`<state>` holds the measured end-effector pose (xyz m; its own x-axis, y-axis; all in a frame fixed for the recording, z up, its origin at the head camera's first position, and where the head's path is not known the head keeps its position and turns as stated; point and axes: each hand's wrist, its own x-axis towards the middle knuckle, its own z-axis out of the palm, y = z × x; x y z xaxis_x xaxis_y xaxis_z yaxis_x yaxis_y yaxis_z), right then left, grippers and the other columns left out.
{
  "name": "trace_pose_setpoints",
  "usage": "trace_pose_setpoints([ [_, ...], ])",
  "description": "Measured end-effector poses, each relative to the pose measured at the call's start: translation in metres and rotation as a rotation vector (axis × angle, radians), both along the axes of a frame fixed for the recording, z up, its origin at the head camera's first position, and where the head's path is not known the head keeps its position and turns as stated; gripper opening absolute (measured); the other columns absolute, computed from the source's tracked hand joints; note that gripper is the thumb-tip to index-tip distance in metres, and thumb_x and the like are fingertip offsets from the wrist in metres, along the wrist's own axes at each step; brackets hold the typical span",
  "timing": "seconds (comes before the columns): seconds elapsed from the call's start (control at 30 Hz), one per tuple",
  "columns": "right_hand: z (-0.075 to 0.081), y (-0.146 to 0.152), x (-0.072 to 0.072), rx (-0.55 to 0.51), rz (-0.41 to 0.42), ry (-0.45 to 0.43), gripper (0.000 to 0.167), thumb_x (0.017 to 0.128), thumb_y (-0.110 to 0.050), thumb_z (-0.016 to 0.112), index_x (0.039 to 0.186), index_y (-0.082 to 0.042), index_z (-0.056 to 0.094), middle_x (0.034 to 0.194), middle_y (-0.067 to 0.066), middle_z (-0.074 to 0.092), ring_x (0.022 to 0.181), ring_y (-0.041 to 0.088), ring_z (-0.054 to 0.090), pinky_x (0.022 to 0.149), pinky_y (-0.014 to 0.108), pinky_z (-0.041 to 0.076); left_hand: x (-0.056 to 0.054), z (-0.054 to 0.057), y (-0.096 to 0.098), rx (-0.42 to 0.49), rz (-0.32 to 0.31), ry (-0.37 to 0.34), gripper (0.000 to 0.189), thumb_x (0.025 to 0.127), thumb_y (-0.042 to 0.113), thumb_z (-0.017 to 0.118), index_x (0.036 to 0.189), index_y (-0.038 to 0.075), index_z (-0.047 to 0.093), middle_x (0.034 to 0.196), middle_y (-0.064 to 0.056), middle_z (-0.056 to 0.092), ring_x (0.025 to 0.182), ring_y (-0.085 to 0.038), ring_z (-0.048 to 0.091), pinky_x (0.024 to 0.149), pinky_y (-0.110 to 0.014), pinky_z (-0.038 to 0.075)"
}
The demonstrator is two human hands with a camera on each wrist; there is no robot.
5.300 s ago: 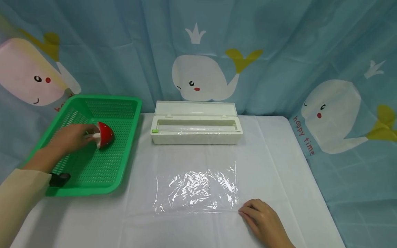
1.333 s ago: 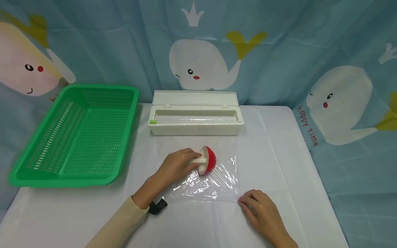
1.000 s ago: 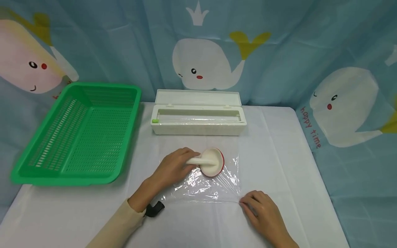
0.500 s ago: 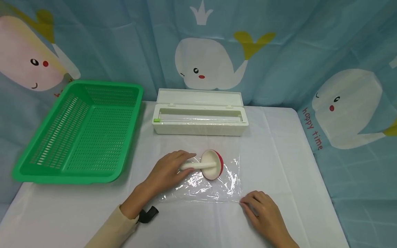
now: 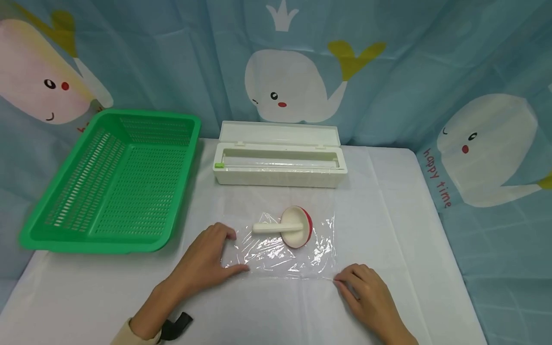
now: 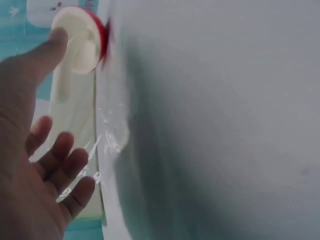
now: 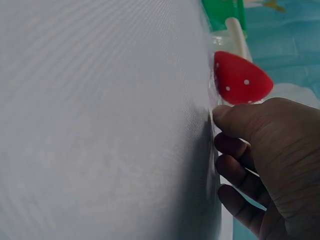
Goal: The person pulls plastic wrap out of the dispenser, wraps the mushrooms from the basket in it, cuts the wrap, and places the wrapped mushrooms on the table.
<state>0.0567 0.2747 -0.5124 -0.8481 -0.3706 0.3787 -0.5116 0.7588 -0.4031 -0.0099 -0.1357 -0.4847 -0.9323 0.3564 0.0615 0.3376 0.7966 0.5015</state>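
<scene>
Pinching the clear film (image 5: 276, 256) by its near right corner: right fingers (image 5: 351, 274), clamped on it; a light, steady hold should stop creep. Left fingers (image 5: 223, 230) apart, thumb spread wide, over the opposite edge, gripping nothing; contact unclear. Best lower them onto the near left corner without nudging the toy mushroom (image 5: 293, 230). It lies on its side on the film, beyond and between both sets of fingers, stem toward the left ones. Farther beyond: dispenser (image 5: 280, 178), lid (image 5: 280, 134) up; avoid sideways tugs against it.
</scene>
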Motion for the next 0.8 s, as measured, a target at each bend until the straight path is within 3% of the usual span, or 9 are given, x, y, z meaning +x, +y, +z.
trace_pose_setpoints([
  [0.1, 0.000, 0.000, 0.000, -0.013, 0.003, -0.020, 0.006, 0.100, -0.027, 0.074, 0.095, -0.024, 0.077, 0.098, -0.015, 0.068, 0.086, 0.005, 0.061, 0.083, 0.021, 0.046, 0.021, -0.005, -0.012, -0.064, -0.048, 0.047, 0.065, 0.063, 0.064, 0.095, 0.105, 0.025, 0.063, 0.103, 0.016, 0.060, 0.096, -0.006, 0.057, 0.090, -0.034, 0.051],
  [0.23, 0.000, 0.001, 0.001, -0.042, -0.002, -0.047, 0.007, 0.101, -0.030, 0.074, 0.095, -0.026, 0.077, 0.099, -0.016, 0.069, 0.087, 0.005, 0.062, 0.083, 0.019, 0.046, 0.037, -0.012, -0.022, -0.101, -0.100, 0.130, 0.049, 0.069, 0.055, 0.095, 0.101, 0.030, 0.067, 0.097, 0.020, 0.058, 0.092, -0.002, 0.055, 0.088, -0.030, 0.051],
  [0.43, 0.001, 0.004, 0.003, -0.076, -0.009, -0.076, 0.006, 0.099, -0.030, 0.076, 0.094, -0.026, 0.077, 0.099, -0.017, 0.070, 0.088, 0.004, 0.063, 0.084, 0.018, 0.047, 0.036, -0.017, -0.024, -0.058, -0.123, 0.223, 0.023, 0.081, 0.030, 0.091, 0.097, 0.030, 0.074, 0.093, 0.022, 0.063, 0.089, 0.000, 0.057, 0.084, -0.025, 0.050],
  [0.57, 0.002, 0.004, 0.003, -0.081, -0.006, -0.097, 0.007, 0.100, -0.030, 0.075, 0.095, -0.027, 0.077, 0.099, -0.018, 0.069, 0.089, 0.003, 0.063, 0.086, 0.016, 0.048, 0.035, -0.018, -0.026, -0.047, -0.143, 0.264, 0.014, 0.085, 0.024, 0.087, 0.091, 0.031, 0.076, 0.090, 0.025, 0.063, 0.086, 0.001, 0.057, 0.082, -0.021, 0.045],
  [0.67, 0.004, 0.003, 0.003, -0.081, -0.004, -0.099, 0.004, 0.097, -0.025, 0.079, 0.095, -0.027, 0.077, 0.099, -0.018, 0.069, 0.088, 0.003, 0.063, 0.086, 0.016, 0.048, 0.034, -0.017, -0.027, -0.026, -0.160, 0.282, 0.013, 0.085, 0.024, 0.086, 0.092, 0.031, 0.077, 0.090, 0.026, 0.064, 0.086, 0.001, 0.059, 0.084, -0.018, 0.043],
  [0.8, 0.009, 0.004, 0.000, -0.111, -0.007, -0.106, 0.023, 0.085, -0.008, 0.086, 0.096, -0.026, 0.076, 0.099, -0.018, 0.069, 0.091, 0.003, 0.065, 0.089, 0.011, 0.047, 0.031, -0.014, -0.028, 0.056, -0.159, 0.306, 0.021, 0.082, 0.019, 0.088, 0.094, 0.031, 0.076, 0.094, 0.024, 0.066, 0.088, -0.001, 0.062, 0.086, -0.018, 0.044],
])
